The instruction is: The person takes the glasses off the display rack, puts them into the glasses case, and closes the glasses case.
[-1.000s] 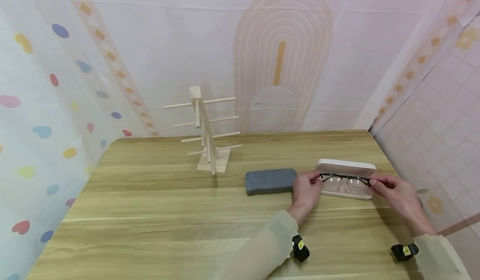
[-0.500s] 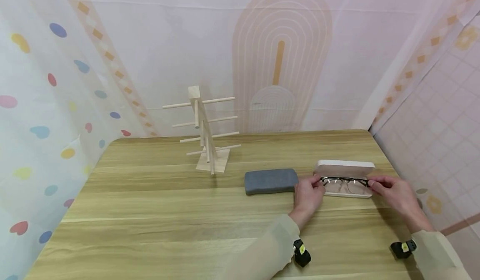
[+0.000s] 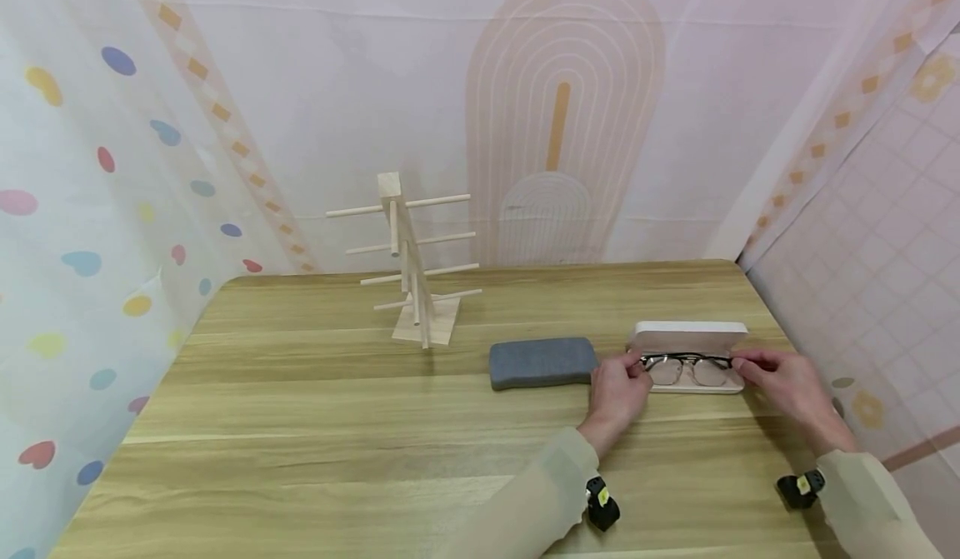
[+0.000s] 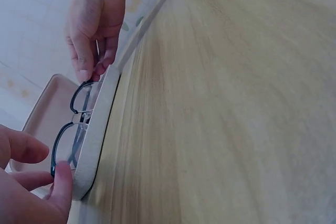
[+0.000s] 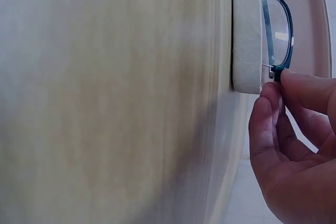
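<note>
A pair of eyeglasses (image 3: 686, 356) with a black upper rim and clear lenses sits within the opened white glasses case (image 3: 690, 326), whose lining is pale pink. My left hand (image 3: 618, 391) pinches the left end of the frame, beside the hinge. At the other end, my right hand (image 3: 795, 388) grips the right hinge corner between thumb and fingers. In the right wrist view, a folded temple of the eyeglasses (image 5: 290, 24) shows behind the lens. The case lid stands raised at the back, and the front wall (image 4: 100, 129) hides the lower lenses in the left wrist view.
Directly left of my left hand lies a closed grey glasses case (image 3: 542, 362). A wooden stand with several pegs (image 3: 408, 251) rises farther left, near the back of the table (image 3: 300, 426). A patterned curtain (image 3: 360, 84) hangs behind the table.
The eyeglasses have settled slightly lower in the white case and their top bar lies more level. My right hand has shifted a little left; the case has turned slightly.
</note>
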A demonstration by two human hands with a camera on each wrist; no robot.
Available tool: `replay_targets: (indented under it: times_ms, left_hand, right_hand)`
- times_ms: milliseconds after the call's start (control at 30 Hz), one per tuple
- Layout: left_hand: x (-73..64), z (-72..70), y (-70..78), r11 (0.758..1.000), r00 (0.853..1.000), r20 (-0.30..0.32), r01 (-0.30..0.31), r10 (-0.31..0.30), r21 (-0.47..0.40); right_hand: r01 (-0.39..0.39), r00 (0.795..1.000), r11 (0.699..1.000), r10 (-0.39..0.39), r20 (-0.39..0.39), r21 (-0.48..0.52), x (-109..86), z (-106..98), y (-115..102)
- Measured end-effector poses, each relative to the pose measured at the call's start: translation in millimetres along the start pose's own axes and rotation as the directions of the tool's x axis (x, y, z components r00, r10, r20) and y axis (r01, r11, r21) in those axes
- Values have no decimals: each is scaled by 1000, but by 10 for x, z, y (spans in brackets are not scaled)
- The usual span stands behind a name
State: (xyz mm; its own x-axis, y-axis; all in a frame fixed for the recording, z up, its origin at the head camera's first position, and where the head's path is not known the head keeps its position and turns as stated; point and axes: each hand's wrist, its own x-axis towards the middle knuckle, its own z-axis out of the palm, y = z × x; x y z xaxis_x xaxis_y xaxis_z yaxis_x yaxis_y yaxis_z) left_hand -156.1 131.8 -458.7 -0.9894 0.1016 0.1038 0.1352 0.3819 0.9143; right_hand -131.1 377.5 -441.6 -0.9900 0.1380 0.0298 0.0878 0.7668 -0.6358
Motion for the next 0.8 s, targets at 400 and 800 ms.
replay_targets:
  times_ms: [400,800]
  left_hand:
    - [10,20,50,997,1000,21,-16,14,81]
    - [14,20,104,975,991,-128,-6,-23,-221]
  right_hand:
    - [83,996,997,-83,-24,4,31,27,52]
    - [-53,998,983,59,-30,177,43,-144,-31]
